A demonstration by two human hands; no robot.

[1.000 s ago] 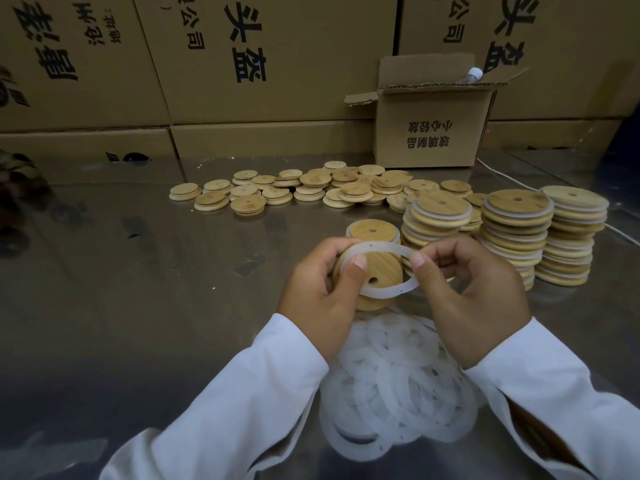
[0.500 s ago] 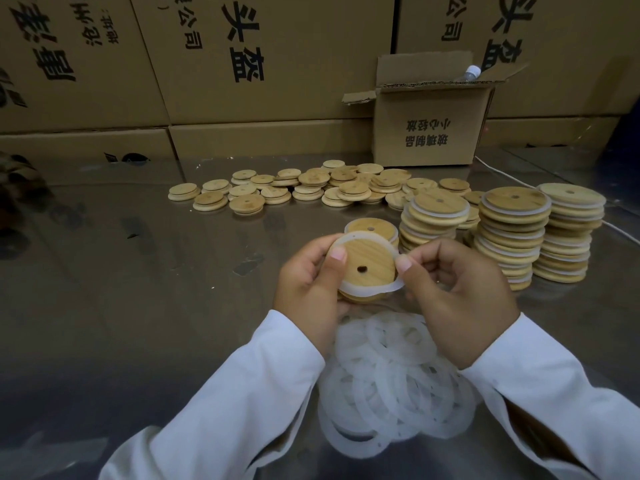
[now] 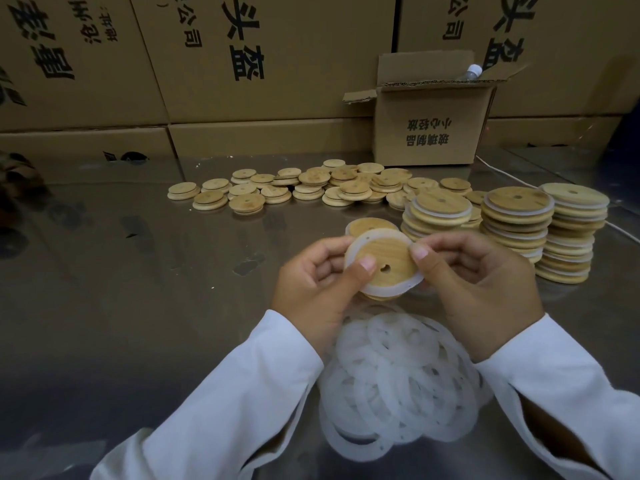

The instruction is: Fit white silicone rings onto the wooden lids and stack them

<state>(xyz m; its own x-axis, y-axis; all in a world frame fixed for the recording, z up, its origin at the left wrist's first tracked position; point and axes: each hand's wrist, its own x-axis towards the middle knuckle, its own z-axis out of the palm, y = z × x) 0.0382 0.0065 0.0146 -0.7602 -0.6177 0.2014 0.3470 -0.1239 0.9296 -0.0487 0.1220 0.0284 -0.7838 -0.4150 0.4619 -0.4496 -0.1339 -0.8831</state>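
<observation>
While the ring sits only loosely on the lid, the job is to seat it evenly. Toward the far edge of the worktop [image 3: 138, 271], left of middle, bare lids [image 3: 311, 188] lie scattered, not yet fitted. Nearer, the left hand [image 3: 318, 282] grips the lid [image 3: 388, 258] by its left rim, thumb pressed on the wooden face beside the centre hole, fingers curled behind. The ring [image 3: 381, 293] circles the raised disc of that lid, and its lower right part seems to stand a little proud of the wood. The right hand [image 3: 478, 292] pinches ring and rim together at the upper right, thumb on top.

To do this well, I judge, the left hand should hold the lid steady while the right thumb works round the ring, pressing it flat into the step with no twist or pucker. Turning the lid a little at a time would help. Pulling hard could stretch the soft ring off again.

By the near edge, a ring pile [image 3: 398, 375] lies between the sleeves. A ringed lid [image 3: 372, 225] lies just behind the hands. To the right stand tall stacks [image 3: 516, 216], where this lid likely goes.
</observation>
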